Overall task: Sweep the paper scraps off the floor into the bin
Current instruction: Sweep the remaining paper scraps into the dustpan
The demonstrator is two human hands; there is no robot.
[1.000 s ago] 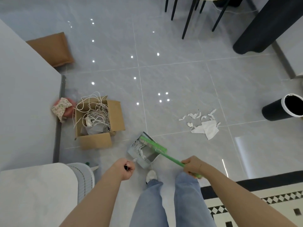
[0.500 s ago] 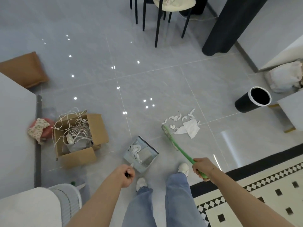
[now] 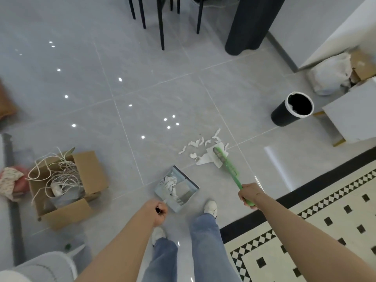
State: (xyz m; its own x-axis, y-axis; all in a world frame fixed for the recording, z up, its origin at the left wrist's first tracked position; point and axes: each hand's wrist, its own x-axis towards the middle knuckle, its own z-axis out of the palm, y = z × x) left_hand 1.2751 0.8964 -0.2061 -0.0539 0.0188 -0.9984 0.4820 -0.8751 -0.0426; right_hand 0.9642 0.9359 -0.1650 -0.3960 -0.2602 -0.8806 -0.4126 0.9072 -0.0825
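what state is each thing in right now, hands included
left hand: grips the dustpan handle
right hand: grips the broom handle
dustpan: on the floor, some scraps already inside
green broom: head resting on the largest scrap
paper scraps: loose on the tiles, not yet swept in
black bin: upright, open top, apart from the scraps
cardboard box: flaps open, white cord spilling out

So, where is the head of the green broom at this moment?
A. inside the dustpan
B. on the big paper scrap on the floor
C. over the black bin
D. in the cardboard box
B: the green broom, held by the right hand, has its head resting on the big paper scrap, apart from the dustpan.
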